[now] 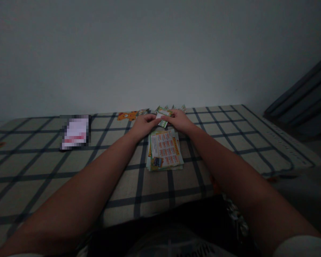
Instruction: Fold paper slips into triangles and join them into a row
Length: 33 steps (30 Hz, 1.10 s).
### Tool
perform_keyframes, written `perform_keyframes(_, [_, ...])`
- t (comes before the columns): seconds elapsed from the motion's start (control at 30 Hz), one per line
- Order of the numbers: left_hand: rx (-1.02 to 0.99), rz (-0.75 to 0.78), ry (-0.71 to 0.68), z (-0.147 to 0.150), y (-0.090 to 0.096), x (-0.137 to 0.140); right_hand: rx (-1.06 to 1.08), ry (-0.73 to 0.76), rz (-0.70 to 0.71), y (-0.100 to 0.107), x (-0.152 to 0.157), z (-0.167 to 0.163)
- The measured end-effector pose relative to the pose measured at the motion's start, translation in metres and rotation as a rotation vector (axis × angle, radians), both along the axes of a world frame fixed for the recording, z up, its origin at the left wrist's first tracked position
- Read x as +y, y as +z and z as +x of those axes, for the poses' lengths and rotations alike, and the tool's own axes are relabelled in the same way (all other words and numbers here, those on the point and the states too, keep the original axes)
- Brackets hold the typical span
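Both hands are together near the far edge of the checked cloth. A small green-and-white printed paper slip is between them. My left hand pinches its left side between thumb and fingers. From the other side, my right hand grips it, thumb on top. Just below the hands lies an uneven stack of printed paper tickets, with rows of orange print on the top sheet. Behind the hands, several more green-and-white printed pieces lie by the wall, partly hidden by my right hand.
A blue-and-cream checked cloth with bear pictures covers the surface. To the left lies a blurred-out flat object with a pale, lit face. A pale wall rises behind, and a dark striped curtain-like fabric hangs at the right.
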<state>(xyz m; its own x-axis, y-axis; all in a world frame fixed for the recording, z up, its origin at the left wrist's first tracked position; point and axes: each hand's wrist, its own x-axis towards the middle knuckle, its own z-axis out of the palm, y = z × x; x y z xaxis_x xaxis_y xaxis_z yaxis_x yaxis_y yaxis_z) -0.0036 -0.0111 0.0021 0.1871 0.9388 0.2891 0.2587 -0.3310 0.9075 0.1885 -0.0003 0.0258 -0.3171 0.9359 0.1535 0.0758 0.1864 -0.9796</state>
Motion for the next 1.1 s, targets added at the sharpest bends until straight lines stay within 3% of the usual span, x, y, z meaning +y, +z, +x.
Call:
perform_keyframes(0.23, [0.07, 0.021, 0.003, 0.001, 0.0028, -0.0008, -0.035, 0.0, 0.013, -0.0013, 0.0015, -0.0004])
perform_keyframes(0.43, [0.006, 0.015, -0.022, 0.0005, 0.0024, -0.0013, -0.024, -0.011, 0.0, -0.0007, 0.0005, 0.0])
perform_keyframes(0.83, [0.061, 0.055, 0.065, -0.0009, 0.003, 0.0, -0.07, 0.025, -0.032, 0.0043, -0.0048, -0.0016])
perform_keyframes(1.1, [0.01, 0.005, 0.036, -0.0003, 0.0018, 0.0008, -0.147, -0.013, 0.036, -0.0024, -0.0021, 0.0012])
